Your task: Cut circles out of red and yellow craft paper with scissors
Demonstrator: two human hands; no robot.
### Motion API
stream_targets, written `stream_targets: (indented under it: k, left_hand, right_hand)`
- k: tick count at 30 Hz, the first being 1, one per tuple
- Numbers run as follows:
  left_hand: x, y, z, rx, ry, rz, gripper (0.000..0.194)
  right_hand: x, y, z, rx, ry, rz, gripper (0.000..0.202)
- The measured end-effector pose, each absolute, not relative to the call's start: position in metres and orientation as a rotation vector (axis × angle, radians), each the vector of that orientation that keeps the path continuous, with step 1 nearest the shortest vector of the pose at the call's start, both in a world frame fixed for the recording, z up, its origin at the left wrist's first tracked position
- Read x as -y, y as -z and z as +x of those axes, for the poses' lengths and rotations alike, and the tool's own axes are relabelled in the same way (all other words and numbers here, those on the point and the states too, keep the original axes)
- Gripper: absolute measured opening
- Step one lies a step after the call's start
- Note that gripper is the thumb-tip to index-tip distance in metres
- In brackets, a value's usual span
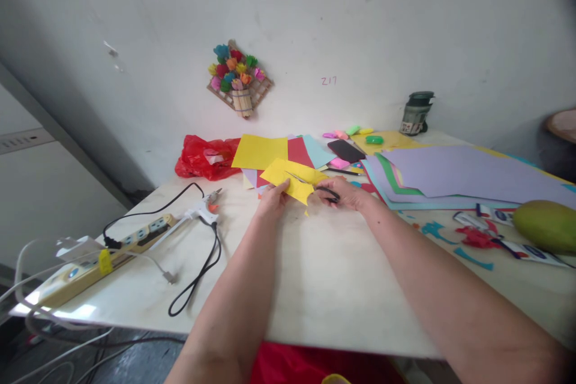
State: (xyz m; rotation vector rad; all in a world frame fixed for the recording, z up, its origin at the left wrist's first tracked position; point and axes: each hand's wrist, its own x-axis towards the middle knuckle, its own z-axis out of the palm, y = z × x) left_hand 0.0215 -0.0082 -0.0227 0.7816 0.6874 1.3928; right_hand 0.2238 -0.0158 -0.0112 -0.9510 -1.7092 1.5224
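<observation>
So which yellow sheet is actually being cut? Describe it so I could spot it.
Start at the white table and follow both arms to the hands near its middle. The yellow sheet is pinched by the left hand, while the right hand works black-handled scissors into it. Unlike the bigger yellow sheet lying flat behind, it is lifted and tilted.

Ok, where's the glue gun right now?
In the head view the glue gun lies on the table's left part, between the power strip and the left hand.
</observation>
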Motion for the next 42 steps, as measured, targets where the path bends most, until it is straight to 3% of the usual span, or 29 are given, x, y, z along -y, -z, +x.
stream_targets:
  k: [17,29,42]
  left_hand:
    - [0.0056,0.0259,0.0175,-0.701,-1.402,0.825,0.037]
    - [0.0044,0.028,0.0163,-0.672,-1.315,0.888,0.039]
    - [0.003,0.0297,0.0151,-0.687,-1.339,0.879,0.026]
  right_hand:
    - [0.0105,0.0144,0.2266,1.669,-1.552,-1.007,0.023]
    - [0.0133,0.0106,0.2256,1.672,-1.571,-0.986,0.04]
    - [0.014,0.0096,0.2269,1.753,-1.492,-0.995,0.033]
